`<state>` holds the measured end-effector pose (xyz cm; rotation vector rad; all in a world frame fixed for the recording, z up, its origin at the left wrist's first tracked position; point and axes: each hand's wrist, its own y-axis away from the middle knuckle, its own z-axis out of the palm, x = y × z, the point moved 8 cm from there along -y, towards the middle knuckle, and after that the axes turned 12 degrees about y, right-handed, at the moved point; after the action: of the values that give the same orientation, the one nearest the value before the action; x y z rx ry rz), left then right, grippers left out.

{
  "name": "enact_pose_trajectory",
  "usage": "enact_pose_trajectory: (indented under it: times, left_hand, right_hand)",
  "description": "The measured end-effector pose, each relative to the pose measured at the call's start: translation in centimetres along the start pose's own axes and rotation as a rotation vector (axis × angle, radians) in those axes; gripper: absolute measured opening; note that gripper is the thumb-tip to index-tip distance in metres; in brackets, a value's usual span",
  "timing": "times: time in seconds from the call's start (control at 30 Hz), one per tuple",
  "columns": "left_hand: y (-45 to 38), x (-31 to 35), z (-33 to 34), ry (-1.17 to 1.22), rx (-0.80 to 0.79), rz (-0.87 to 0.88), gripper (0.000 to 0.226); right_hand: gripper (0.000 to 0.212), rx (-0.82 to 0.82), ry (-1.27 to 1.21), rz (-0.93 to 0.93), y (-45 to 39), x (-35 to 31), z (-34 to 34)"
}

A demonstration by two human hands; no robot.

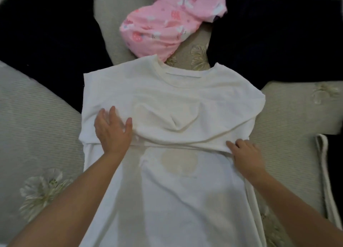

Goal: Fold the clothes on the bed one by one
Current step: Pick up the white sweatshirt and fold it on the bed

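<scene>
Two bare forearms reach in from the near edge over a soft white T-shirt (pixel 185 191) spread flat on the ribbed, flower-patterned bedspread (pixel 37 116), collar at the far end and sleeves folded across the chest into a rumpled band. On the shirt's left side the left hand (pixel 112 130) lies flat with fingers spread, pressing the cloth, while the right hand (pixel 246 153) curls its fingers onto the folded sleeve edge at the right. Beyond the collar lies a crumpled pink printed garment (pixel 163 27), with dark clothes (pixel 46 33) heaped far left and far right.
</scene>
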<state>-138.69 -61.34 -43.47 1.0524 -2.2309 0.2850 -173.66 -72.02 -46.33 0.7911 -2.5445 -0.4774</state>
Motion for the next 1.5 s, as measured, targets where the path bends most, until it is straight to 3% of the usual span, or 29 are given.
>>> enact_pose_trajectory:
  times: [0.07,0.17,0.23,0.3,0.33,0.4,0.43,0.47,0.53,0.6,0.67,0.73,0.87,0.93,1.03,1.17,1.23,1.3,1.37,1.5]
  left_hand:
    - [-1.9,-0.9,-0.1,0.053,-0.013,-0.080,0.058]
    - [-3.5,-2.4,2.6,0.228,-0.283,-0.277,0.065]
    - [-3.2,-2.4,4.4,0.139,-0.449,-0.301,0.067]
    - [-3.0,-2.4,5.4,-0.007,-0.522,-0.280,0.058]
    - [-3.1,-2.0,5.5,-0.070,-0.540,-0.218,0.044]
    - [-3.6,-0.8,5.3,-0.095,-0.538,-0.066,0.022]
    - [-4.0,0.2,4.5,-0.049,-0.514,0.002,0.023]
    - [-4.2,1.4,3.5,0.016,-0.489,0.054,0.024]
    - [-4.0,4.1,2.1,0.056,-0.500,0.220,0.020]
    - [-2.3,6.0,2.8,-0.082,-0.753,0.441,0.024]
    - [-1.0,6.1,4.0,-0.167,-1.004,0.414,0.037]
    - [-2.2,5.3,4.1,-0.139,-0.941,0.284,0.032]
    - [-6.4,3.3,0.3,-0.310,-0.386,0.219,0.024]
    - [-7.1,1.6,-1.8,-0.427,-0.253,0.116,0.039]
    - [-6.9,-0.7,-2.9,-0.362,-0.147,-0.003,0.050]
    - [-5.8,-5.0,-1.2,-0.341,-0.262,-0.399,0.056]
    - [-5.8,-5.1,-0.4,-0.303,-0.279,-0.419,0.053]
    - [-6.4,-4.7,0.3,-0.122,-0.263,-0.438,0.043]
    - [-7.0,-5.6,1.6,0.058,-0.318,-0.577,0.031]
    - [-6.3,-6.4,2.7,0.318,-0.448,-0.875,0.044]
  right_hand:
    - [0.049,0.085,-0.061,0.057,0.3,2.2,-0.2]
    - [0.042,-0.027,-0.001,0.128,1.9,4.4,1.3]
    - [0.049,-0.229,0.088,0.140,2.0,4.9,3.2]
    - [0.044,-0.247,-0.001,0.205,1.5,5.3,2.5]
    - [0.038,-0.139,-0.101,0.223,0.7,5.6,1.2]
    - [0.036,0.237,-0.279,0.264,-0.4,6.4,-2.6]
    - [0.036,0.411,-0.287,0.295,-0.7,7.0,-4.4]
    - [0.035,0.437,-0.283,0.328,-1.5,7.4,-5.2]
    - [0.041,0.263,-0.290,0.411,-4.1,8.4,-4.7]
    - [0.046,-0.013,-0.177,0.382,-7.0,8.9,-3.0]
    - [0.034,-0.163,-0.048,0.334,-9.0,9.5,-2.1]
    - [0.026,-0.080,-0.074,0.345,-10.4,10.2,-3.2]
    - [0.021,0.165,-0.156,0.443,-11.3,12.0,-5.7]
    - [0.018,0.148,-0.108,0.438,-11.9,11.8,-6.0]
    - [0.020,0.089,-0.112,0.475,-12.6,11.0,-5.0]
    - [0.030,0.033,-0.164,0.518,-12.7,9.5,-3.8]
    - [0.031,0.125,-0.244,0.493,-12.6,8.2,-4.4]
    - [0.036,0.233,-0.302,0.430,-12.3,6.5,-5.3]
    - [0.044,0.302,-0.307,0.328,-11.8,4.0,-6.1]
    - [0.058,0.288,-0.325,0.217,-11.0,0.0,-6.0]
